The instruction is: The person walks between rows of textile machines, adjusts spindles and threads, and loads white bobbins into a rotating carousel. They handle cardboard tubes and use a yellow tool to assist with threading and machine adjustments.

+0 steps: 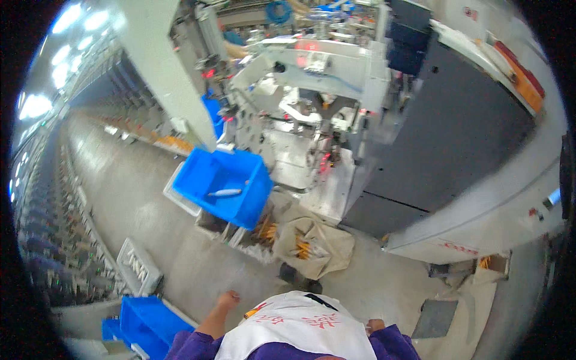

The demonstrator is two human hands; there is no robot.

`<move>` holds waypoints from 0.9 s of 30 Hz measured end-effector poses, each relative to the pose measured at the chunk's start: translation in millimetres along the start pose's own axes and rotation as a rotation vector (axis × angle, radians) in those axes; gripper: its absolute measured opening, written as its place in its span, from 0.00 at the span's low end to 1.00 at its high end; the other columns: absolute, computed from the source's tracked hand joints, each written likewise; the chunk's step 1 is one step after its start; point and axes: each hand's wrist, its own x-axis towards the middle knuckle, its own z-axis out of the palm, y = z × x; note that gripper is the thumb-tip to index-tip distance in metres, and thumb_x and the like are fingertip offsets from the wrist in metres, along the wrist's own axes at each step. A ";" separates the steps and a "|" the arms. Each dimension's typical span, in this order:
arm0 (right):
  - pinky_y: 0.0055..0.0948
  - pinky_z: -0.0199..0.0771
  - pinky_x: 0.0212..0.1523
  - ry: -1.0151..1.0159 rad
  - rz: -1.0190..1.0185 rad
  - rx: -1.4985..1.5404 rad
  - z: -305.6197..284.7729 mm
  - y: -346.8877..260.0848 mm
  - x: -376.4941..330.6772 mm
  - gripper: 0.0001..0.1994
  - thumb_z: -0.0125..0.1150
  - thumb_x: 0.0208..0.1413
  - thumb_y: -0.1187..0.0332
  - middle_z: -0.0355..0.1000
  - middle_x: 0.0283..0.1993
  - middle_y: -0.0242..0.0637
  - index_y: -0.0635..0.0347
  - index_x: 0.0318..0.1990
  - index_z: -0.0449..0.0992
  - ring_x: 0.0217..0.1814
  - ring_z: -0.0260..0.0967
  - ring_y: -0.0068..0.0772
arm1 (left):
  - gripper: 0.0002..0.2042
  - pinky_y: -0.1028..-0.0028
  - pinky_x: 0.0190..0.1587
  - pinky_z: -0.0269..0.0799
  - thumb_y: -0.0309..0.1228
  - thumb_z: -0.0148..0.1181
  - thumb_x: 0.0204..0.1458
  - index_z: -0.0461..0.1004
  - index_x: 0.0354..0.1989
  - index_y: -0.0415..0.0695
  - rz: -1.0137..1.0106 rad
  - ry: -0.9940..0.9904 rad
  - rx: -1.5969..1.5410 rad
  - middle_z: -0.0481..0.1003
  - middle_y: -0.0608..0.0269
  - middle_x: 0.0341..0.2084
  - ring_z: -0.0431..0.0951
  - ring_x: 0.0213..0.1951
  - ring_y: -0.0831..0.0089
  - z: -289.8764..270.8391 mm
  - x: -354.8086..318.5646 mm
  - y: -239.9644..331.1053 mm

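My left hand hangs beside the white apron, with its fingers curled in and nothing visible in them. On the other side, my right hand is close against the apron's edge, and its fingers are mostly hidden. Ahead and to the left, a blue plastic bin stands raised above the floor. Inside it lies a slim white yarn bobbin. Straight ahead on the floor is a beige cloth sack holding several orange tubes. Neither hand touches the bin or the sack.
Beyond the sack stands an open-framed machine with small red lights. A large dark grey cabinet fills the right. At left are a pale crate of white bobbins, another blue bin and a long spindle row.
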 end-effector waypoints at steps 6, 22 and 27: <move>0.37 0.72 0.29 0.018 0.018 -0.065 -95.8 -33.2 129.8 0.09 0.56 0.45 0.61 0.75 0.28 0.38 0.52 0.30 0.78 0.29 0.73 0.40 | 0.18 0.62 0.45 0.70 0.46 0.50 0.49 0.75 0.44 0.51 -0.004 -0.223 -0.151 0.75 0.54 0.42 0.75 0.44 0.58 84.0 -73.3 -2.4; 0.39 0.70 0.30 -0.160 -0.297 0.033 -128.5 -316.4 321.1 0.15 0.45 0.57 0.57 0.72 0.28 0.35 0.55 0.34 0.76 0.26 0.68 0.35 | 0.14 0.61 0.42 0.71 0.40 0.51 0.48 0.77 0.39 0.49 -0.117 0.174 -0.494 0.76 0.56 0.38 0.76 0.40 0.56 91.4 -104.4 -208.0; 0.43 0.69 0.31 0.048 -0.833 -0.039 -104.0 -404.7 370.5 0.15 0.42 0.58 0.58 0.72 0.26 0.32 0.54 0.35 0.76 0.25 0.69 0.37 | 0.14 0.59 0.41 0.71 0.37 0.50 0.48 0.76 0.38 0.44 -0.191 0.057 -0.447 0.76 0.51 0.36 0.76 0.39 0.55 41.4 -113.9 -282.2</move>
